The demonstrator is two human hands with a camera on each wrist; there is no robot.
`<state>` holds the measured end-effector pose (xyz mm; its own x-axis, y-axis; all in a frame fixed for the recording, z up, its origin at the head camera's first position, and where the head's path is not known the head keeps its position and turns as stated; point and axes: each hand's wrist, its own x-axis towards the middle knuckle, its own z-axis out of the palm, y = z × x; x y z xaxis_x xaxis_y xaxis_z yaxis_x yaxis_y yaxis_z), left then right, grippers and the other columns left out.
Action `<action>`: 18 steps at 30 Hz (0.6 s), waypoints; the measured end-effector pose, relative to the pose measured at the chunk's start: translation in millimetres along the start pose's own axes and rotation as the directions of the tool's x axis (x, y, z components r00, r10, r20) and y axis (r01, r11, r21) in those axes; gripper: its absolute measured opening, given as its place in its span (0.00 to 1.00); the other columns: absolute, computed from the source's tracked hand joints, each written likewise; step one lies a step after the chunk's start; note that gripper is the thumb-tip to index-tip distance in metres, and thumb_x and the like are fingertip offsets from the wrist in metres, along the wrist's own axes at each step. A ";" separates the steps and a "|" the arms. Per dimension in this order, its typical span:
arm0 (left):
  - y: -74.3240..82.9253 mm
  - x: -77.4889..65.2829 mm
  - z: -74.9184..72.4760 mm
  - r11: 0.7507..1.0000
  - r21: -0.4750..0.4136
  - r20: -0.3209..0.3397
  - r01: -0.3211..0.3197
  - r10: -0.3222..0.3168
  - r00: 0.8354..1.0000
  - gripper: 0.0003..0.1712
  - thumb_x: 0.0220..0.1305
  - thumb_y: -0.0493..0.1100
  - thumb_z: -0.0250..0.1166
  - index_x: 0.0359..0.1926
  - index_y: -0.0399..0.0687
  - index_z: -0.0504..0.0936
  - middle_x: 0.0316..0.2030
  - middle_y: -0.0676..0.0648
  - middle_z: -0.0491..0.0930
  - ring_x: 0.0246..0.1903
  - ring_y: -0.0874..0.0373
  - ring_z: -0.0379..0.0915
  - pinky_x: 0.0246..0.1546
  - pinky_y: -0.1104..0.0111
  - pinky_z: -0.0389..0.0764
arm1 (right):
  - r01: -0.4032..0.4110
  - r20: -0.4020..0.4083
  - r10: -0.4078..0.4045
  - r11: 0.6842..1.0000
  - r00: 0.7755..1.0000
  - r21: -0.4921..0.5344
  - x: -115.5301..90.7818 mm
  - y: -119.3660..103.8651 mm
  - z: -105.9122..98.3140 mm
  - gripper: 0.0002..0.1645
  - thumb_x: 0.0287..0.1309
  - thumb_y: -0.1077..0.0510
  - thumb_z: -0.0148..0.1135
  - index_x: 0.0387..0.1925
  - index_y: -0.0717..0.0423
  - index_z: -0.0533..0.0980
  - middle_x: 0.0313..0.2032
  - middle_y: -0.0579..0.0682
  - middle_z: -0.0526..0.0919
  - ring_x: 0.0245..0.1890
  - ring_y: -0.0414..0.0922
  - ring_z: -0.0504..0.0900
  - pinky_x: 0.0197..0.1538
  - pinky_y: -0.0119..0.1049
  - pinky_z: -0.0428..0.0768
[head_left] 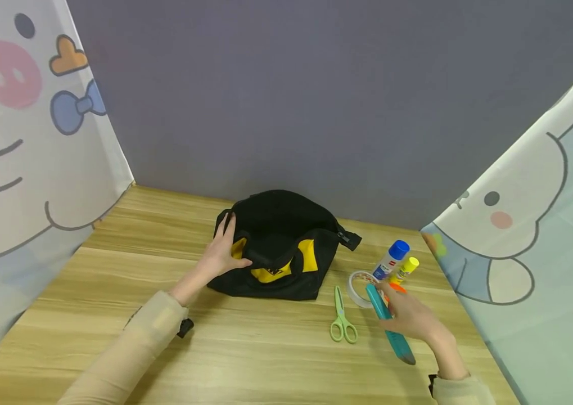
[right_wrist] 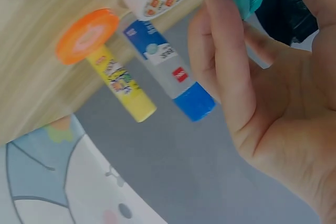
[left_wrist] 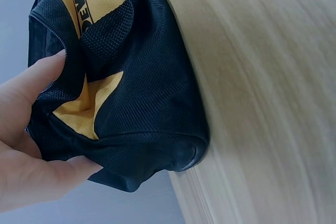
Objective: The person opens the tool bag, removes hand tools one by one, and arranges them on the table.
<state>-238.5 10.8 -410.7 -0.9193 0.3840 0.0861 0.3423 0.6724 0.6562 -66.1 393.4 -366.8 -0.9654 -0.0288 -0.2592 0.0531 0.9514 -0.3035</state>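
Note:
A black and yellow fabric bag (head_left: 271,281) stands on the table with its mouth gaping. My left hand (head_left: 221,250) touches the left side of that mouth, thumb and fingers spread wide apart. In the left wrist view the thumb lies at the bag's zippered rim (left_wrist: 52,32). My right hand (head_left: 413,315) grips a long teal object (head_left: 387,326) with a dark grey end, tilted close over the table; what kind of object it is, I cannot tell. A white tape roll (head_left: 357,296) lies just beyond it. Light-green scissors (head_left: 339,320) lie to its left.
Behind the right hand stand a glue stick with a blue cap (head_left: 398,250) and a smaller yellow glue stick (head_left: 407,269). A round orange item (right_wrist: 86,36) is by the yellow one. A grey wall (head_left: 286,101) backs the table; printed cloths (head_left: 514,253) border both sides.

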 end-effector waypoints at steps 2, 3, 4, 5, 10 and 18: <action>0.5 -0.3 -0.4 1.000 0.001 0.001 0.002 -0.002 1.000 0.68 0.49 0.49 0.73 0.74 0.44 0.31 0.73 0.36 0.30 0.60 0.30 0.62 0.57 0.38 0.66 | -0.023 0.007 0.023 0.999 1.000 0.026 -1.8 3.2 2.3 0.43 0.44 0.59 0.68 0.64 0.57 0.61 0.27 0.48 0.72 0.27 0.43 0.68 0.27 0.34 0.67; 0.5 -0.5 -0.4 1.000 0.004 0.002 0.001 -0.001 1.000 0.67 0.49 0.49 0.73 0.74 0.44 0.31 0.73 0.36 0.30 0.60 0.30 0.62 0.56 0.39 0.67 | -0.038 0.012 0.038 0.999 0.999 0.036 -2.9 5.0 3.4 0.43 0.44 0.59 0.67 0.63 0.57 0.61 0.26 0.48 0.71 0.26 0.43 0.68 0.26 0.34 0.66; 0.5 -0.7 -1.1 1.000 0.007 0.003 0.002 -0.002 1.000 0.67 0.49 0.50 0.73 0.74 0.44 0.31 0.73 0.36 0.30 0.60 0.30 0.63 0.55 0.40 0.68 | -0.046 0.014 0.045 0.998 0.999 0.042 -3.2 6.6 4.7 0.41 0.45 0.59 0.67 0.62 0.57 0.62 0.24 0.48 0.70 0.24 0.42 0.66 0.25 0.33 0.65; 0.6 -1.1 -1.7 1.000 0.010 0.004 0.002 -0.002 1.000 0.68 0.49 0.50 0.73 0.74 0.44 0.31 0.73 0.36 0.29 0.59 0.30 0.64 0.54 0.41 0.70 | -0.055 0.015 0.054 0.997 0.998 0.050 -3.6 8.3 5.9 0.39 0.45 0.59 0.67 0.60 0.57 0.63 0.23 0.48 0.69 0.23 0.42 0.66 0.24 0.32 0.64; 1.3 -1.9 -3.0 1.000 0.014 0.008 -0.008 0.008 1.000 0.68 0.49 0.50 0.73 0.73 0.44 0.30 0.73 0.36 0.28 0.65 0.32 0.56 0.57 0.40 0.67 | -0.065 0.005 0.064 0.995 0.998 0.072 -6.1 18.5 13.1 0.34 0.45 0.57 0.68 0.54 0.56 0.64 0.17 0.45 0.62 0.17 0.39 0.60 0.21 0.29 0.58; 2.3 -2.3 -2.4 1.000 0.016 0.016 -0.003 0.003 1.000 0.68 0.50 0.50 0.72 0.73 0.44 0.29 0.73 0.36 0.27 0.66 0.31 0.53 0.58 0.40 0.65 | -0.118 0.038 0.114 0.981 0.993 0.152 -8.0 34.4 25.9 0.42 0.41 0.59 0.64 0.61 0.58 0.60 0.16 0.44 0.64 0.15 0.38 0.62 0.19 0.29 0.64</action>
<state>-236.0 9.9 -407.6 -0.9150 0.3963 0.0759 0.3484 0.6810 0.6441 -50.0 418.3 -398.9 -0.9428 0.0680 -0.3263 0.2050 0.8902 -0.4069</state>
